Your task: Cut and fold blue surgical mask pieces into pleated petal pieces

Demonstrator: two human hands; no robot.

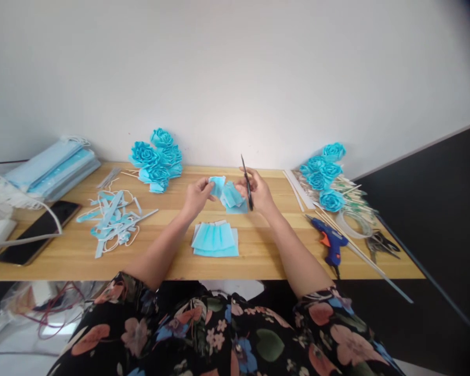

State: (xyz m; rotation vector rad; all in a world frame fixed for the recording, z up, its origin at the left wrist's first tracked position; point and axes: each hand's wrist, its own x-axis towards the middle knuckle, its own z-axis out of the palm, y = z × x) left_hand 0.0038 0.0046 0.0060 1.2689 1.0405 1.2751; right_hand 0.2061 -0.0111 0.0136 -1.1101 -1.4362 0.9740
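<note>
Above the middle of the wooden table [258, 261], my left hand [198, 197] pinches a small light-blue piece of face-mask fabric [217, 185] between thumb and fingers. My right hand [258, 192] is closed around a pair of black scissors [247, 183], whose blades point up and away from me. Other cut blue pieces [232, 196] are between the hands, by the right fingertips; whether those fingers touch them I cannot tell. Closer to me lies a short stack of pleated blue mask pieces [214, 239].
Left are blue fabric flowers [159, 162], cut strips and ear loops [112, 219], stacked face masks [55, 164] and a phone [39, 232]. Right are more blue flowers [323, 169], a blue glue gun [331, 240], thin sticks [360, 253], clear tape [354, 224] and pliers [379, 243].
</note>
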